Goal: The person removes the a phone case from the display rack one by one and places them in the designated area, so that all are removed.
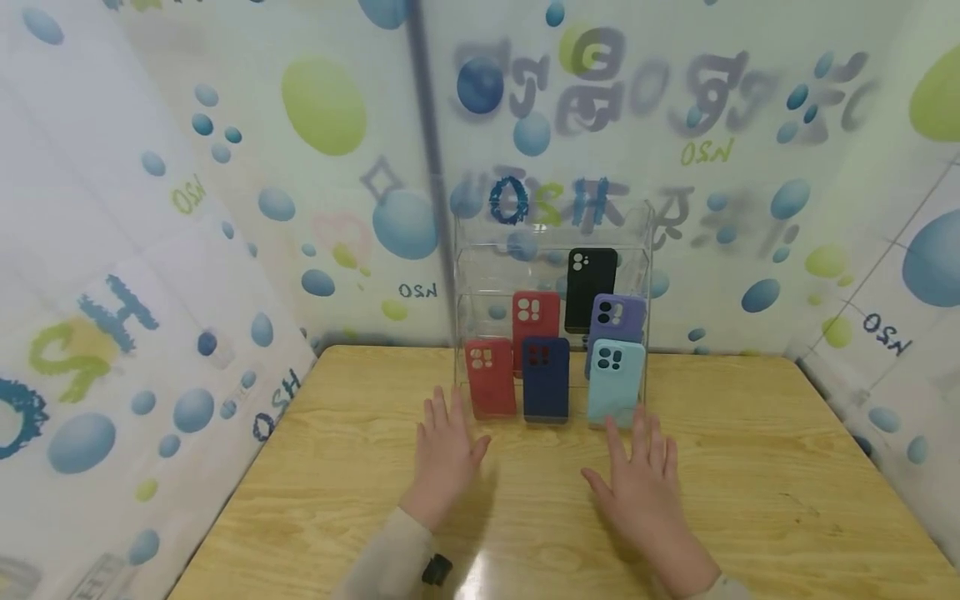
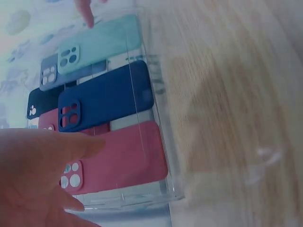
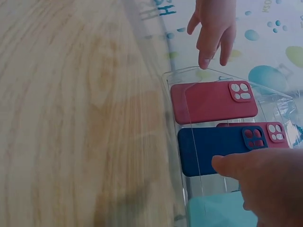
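Several phone cases stand in a clear tiered display rack (image 1: 551,283) at the table's far edge. Along the front tier are a red case (image 1: 492,383), a dark blue case (image 1: 546,383) and a light blue case (image 1: 617,379). Behind them stand another red case (image 1: 536,312) and a purple case (image 1: 628,310), with a black case (image 1: 592,287) higher up. My left hand (image 1: 444,454), fingers spread and straight, is at the rack's front left, nearest the front red case. On the other side my right hand (image 1: 641,492) is spread below the light blue case. Neither holds anything.
The wooden table (image 1: 337,500) reaches out to both sides of the rack. Behind it hangs a white curtain (image 1: 360,167) printed with bubbles and letters. A small black object (image 1: 437,570) sits at the left sleeve.
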Demonstrator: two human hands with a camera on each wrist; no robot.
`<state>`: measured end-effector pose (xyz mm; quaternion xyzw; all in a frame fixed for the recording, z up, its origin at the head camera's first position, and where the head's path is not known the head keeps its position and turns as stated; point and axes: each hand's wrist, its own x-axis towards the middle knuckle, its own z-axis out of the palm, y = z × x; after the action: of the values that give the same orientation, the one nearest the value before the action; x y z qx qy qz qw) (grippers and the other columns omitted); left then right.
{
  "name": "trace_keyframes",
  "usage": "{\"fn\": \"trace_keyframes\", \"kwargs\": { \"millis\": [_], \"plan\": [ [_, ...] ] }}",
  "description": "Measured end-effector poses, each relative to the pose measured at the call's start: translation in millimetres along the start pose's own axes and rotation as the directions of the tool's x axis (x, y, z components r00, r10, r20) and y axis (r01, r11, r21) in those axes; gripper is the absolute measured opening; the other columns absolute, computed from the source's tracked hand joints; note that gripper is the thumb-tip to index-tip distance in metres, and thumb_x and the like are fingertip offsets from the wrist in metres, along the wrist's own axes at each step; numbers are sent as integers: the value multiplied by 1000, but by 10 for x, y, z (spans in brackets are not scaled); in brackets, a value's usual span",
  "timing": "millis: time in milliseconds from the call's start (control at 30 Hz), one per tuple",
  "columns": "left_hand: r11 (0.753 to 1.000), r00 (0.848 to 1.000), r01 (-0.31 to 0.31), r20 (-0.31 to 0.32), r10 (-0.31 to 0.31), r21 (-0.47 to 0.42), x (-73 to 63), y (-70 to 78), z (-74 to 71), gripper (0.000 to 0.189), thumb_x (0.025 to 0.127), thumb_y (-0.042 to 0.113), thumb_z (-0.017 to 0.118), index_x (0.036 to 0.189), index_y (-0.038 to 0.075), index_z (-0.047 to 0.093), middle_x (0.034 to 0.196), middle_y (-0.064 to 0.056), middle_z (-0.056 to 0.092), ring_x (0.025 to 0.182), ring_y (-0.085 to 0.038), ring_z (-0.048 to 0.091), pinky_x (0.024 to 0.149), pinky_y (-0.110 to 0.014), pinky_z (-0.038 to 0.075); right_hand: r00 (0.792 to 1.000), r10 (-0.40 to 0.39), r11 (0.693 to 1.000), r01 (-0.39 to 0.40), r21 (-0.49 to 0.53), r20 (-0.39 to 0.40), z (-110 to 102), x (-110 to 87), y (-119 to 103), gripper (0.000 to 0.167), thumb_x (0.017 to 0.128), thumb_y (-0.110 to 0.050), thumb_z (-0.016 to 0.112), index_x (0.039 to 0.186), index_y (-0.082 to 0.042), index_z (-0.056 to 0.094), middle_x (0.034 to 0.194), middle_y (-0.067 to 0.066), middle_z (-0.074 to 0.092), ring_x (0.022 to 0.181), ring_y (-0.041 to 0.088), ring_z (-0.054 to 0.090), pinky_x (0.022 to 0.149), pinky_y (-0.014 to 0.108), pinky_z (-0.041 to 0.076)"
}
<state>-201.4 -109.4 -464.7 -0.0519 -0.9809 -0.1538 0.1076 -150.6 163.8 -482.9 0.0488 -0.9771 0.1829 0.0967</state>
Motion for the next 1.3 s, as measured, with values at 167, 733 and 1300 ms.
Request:
{"fn": "trace_keyframes", "kwargs": {
  "millis": [167, 733, 1300],
  "plan": [
    [999, 990, -33, -140, 33, 0, 136, -79, -16, 81, 94, 28, 77, 154, -6, 35, 153, -35, 42, 135, -51, 51, 103, -57, 52, 993, -28, 1000, 27, -10, -113, -81, 79, 5, 81, 95, -38, 72, 158, -2, 35, 165, 37, 8, 151, 56, 11, 116, 74, 14],
    [968, 973, 94, -182, -139, -234, 393, -248, 13, 48, 101, 27, 68, 142, 4, 56, 137, -21, 60, 119, -39, 64, 84, -48, 60, 898, -127, 991, 134, -13, -421, -299, 435, 88, 50, 91, -18, 76, 137, -6, 61, 151, 24, 46, 127, 48, 44, 100, 66, 35],
    [923, 983, 128, -75, -166, -364, 502, -374, 135, 22, 100, 20, 66, 118, 8, 72, 109, -8, 76, 83, -18, 73, 64, -31, 56, 858, -49, 995, 87, 51, -511, -534, 864, 311, 40, 93, -11, 73, 132, -4, 63, 130, 23, 58, 111, 47, 53, 93, 64, 37]
  ]
}}
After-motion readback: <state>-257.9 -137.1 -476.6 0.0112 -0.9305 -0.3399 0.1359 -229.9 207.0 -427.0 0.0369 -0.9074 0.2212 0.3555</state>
